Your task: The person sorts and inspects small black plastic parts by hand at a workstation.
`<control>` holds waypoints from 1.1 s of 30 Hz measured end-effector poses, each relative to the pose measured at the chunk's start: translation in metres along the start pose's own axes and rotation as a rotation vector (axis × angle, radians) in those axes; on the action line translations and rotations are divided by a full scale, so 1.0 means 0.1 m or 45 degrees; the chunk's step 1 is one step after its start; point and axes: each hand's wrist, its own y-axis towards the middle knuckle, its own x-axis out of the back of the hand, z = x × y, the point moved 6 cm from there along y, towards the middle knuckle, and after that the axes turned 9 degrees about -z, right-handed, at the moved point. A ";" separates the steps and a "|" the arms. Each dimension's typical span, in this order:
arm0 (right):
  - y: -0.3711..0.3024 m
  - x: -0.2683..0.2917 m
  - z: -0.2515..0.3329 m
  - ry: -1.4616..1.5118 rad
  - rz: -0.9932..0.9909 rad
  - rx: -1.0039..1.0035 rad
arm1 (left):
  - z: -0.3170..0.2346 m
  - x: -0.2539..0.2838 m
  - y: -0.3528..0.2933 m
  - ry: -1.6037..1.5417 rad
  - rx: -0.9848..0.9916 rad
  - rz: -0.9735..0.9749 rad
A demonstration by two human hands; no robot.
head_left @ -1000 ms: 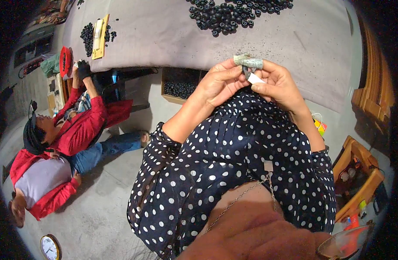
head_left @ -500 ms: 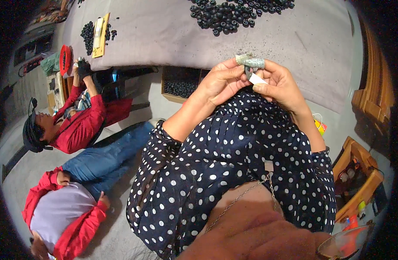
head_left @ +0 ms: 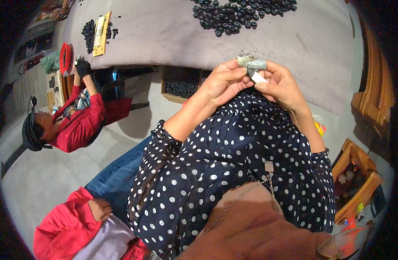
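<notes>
A cloth-covered table (head_left: 164, 32) stands over a grey floor (head_left: 56, 167), with brown wooden furniture (head_left: 372, 102) at right.

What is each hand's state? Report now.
Left hand: curled; whether it holds anything cannot be told.
Right hand: closed, holding a white piece.

Dark piece (head_left: 251, 72) between the left hand (head_left: 225, 82) and right hand (head_left: 280, 84) is mostly covered by fingers; its shape can't be made out. One end of the white piece (head_left: 259, 78) is hidden under the right thumb. Pile of black round pieces (head_left: 235, 19) is cut off by the top edge. Open box (head_left: 173, 99) is partly covered by the left forearm. Person in the pale shirt (head_left: 108, 242) is cropped at the bottom edge. Item in the co-worker's black-gloved hand (head_left: 82, 68) is too small to be identified.
</notes>
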 end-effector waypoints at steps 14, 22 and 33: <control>0.05 -0.08 0.05 0.067 0.027 -0.016 | -0.03 0.10 0.02 0.004 0.039 0.013; 0.16 0.17 -0.04 0.219 -0.208 0.093 | -0.38 0.23 0.02 -0.130 -0.075 -0.062; 0.18 0.15 -0.07 0.149 -0.261 0.056 | -1.22 0.38 0.32 1.729 -1.076 -0.746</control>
